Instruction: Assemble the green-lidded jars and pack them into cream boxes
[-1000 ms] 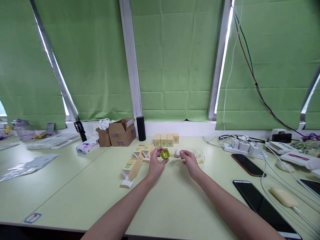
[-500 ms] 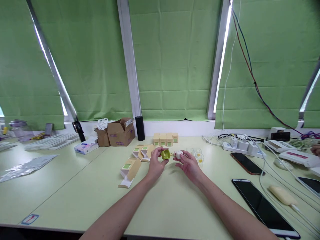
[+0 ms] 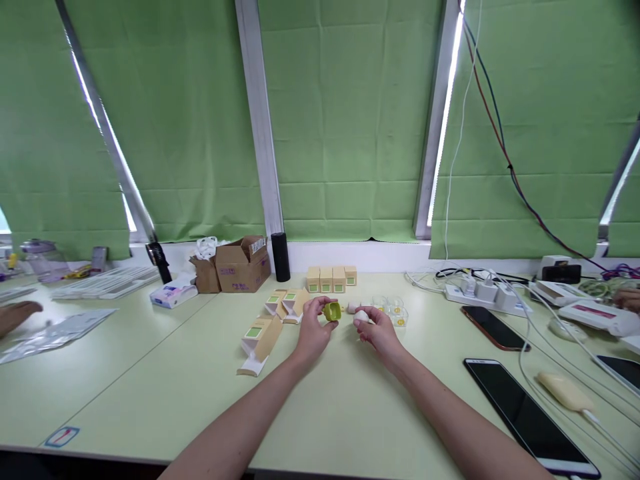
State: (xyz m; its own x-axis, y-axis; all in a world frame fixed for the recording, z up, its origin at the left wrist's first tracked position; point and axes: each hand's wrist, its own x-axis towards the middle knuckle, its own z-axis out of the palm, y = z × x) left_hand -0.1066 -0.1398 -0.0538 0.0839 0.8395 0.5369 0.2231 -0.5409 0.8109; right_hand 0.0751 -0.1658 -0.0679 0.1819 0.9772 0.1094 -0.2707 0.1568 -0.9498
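My left hand [image 3: 316,325] grips a small yellow-green cup [image 3: 333,311], its open side turned towards me. A little to the right, my right hand [image 3: 381,333] pinches a small white rounded piece [image 3: 361,317]; its exact kind is unclear. The two pieces are apart. Just behind the right fingertips a small pale object [image 3: 351,307] shows, too small to name. A clear plastic holder [image 3: 400,320] with round cups and yellow spots stands beyond the right hand, partly covered by it. Opened cardboard cartons with green labels, such as the nearest carton [image 3: 262,338], lie left of my left hand.
Several small closed cartons [image 3: 326,280] stand in a row at the back. A brown cardboard box [image 3: 243,268] and black cylinder [image 3: 281,257] are behind left. Phones, a large one [image 3: 525,413] nearest, cables and a power strip [image 3: 487,300] lie right. Another person's hand [image 3: 17,317] is far left.
My right hand has drawn slightly right with the white piece and turned it, its fingers closing more over it. My left hand has barely moved. Another person's hand has appeared at far left.
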